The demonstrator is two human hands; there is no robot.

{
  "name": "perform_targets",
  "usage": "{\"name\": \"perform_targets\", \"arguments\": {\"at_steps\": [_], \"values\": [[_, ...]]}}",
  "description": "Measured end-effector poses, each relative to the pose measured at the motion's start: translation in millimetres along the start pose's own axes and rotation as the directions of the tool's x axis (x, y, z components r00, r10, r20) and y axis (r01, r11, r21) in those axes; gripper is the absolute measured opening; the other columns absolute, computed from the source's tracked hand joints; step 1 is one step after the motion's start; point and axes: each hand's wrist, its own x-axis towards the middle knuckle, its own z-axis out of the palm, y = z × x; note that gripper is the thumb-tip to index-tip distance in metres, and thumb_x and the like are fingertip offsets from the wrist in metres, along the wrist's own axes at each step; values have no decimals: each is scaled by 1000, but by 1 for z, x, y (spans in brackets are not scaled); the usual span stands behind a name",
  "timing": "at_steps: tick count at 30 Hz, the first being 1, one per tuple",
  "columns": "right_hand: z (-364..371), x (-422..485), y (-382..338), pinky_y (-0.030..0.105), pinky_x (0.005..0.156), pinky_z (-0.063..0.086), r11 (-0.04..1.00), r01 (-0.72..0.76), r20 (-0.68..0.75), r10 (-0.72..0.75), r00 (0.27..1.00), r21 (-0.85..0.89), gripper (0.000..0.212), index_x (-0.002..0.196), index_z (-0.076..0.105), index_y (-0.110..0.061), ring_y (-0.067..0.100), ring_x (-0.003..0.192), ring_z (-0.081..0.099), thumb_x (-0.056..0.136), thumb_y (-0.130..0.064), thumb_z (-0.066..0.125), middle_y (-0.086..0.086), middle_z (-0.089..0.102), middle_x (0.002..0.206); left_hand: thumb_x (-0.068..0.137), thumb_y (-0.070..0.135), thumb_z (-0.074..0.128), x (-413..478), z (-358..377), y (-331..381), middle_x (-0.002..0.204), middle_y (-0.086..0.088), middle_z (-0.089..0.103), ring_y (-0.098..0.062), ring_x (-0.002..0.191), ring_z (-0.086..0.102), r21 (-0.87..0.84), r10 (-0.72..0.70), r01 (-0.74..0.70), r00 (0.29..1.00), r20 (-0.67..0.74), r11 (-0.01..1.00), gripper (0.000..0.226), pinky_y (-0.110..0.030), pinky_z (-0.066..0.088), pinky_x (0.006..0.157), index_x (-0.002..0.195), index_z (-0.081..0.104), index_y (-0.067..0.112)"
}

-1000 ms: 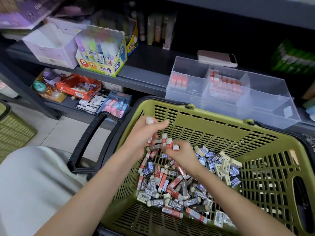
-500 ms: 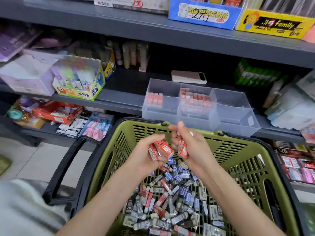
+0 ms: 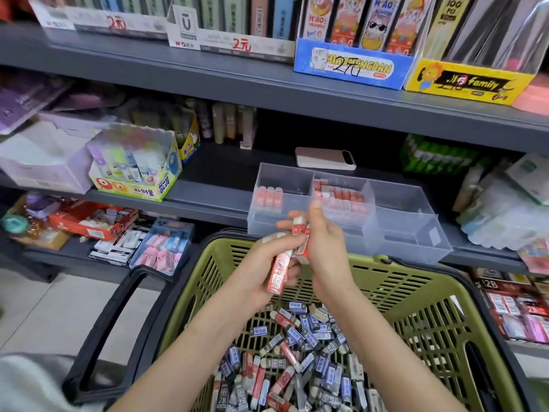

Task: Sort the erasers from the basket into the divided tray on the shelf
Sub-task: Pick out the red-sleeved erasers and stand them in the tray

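A green basket [image 3: 416, 292] in front of me holds several loose erasers [image 3: 297, 361] in red, blue and grey sleeves. My left hand [image 3: 264, 266] grips red-sleeved erasers [image 3: 277, 273] above the basket's far rim. My right hand [image 3: 323, 248] holds more red erasers [image 3: 300, 233] upright, touching the left hand's bundle. Just beyond the hands, a clear divided tray [image 3: 416, 221] sits on the shelf edge. Its left compartment holds three red erasers [image 3: 269, 197] and its middle compartment several red erasers [image 3: 341, 197]; the right compartments look bare.
A phone [image 3: 325, 158] lies on the shelf behind the tray. A glue-stick box [image 3: 133, 165] and a lilac box [image 3: 41, 162] stand to the left. The upper shelf [image 3: 267, 84] overhangs with display boxes. The basket's black handle [image 3: 101, 328] juts left.
Both hands have risen out of the basket with red erasers and come together near the tray's front wall. The view has tilted upward, showing more shelf.
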Motion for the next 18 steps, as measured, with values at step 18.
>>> {"name": "perform_targets", "arguments": {"at_steps": [18], "values": [[-23, 71, -16, 15, 33, 27, 987, -59, -14, 62, 998, 149, 37, 60, 54, -13, 5, 32, 35, 85, -38, 61, -5, 45, 40, 64, 26, 75, 23, -7, 32, 53, 0, 51, -12, 42, 47, 12, 249, -251, 950, -187, 968, 25, -19, 35, 37, 73, 56, 12]]}}
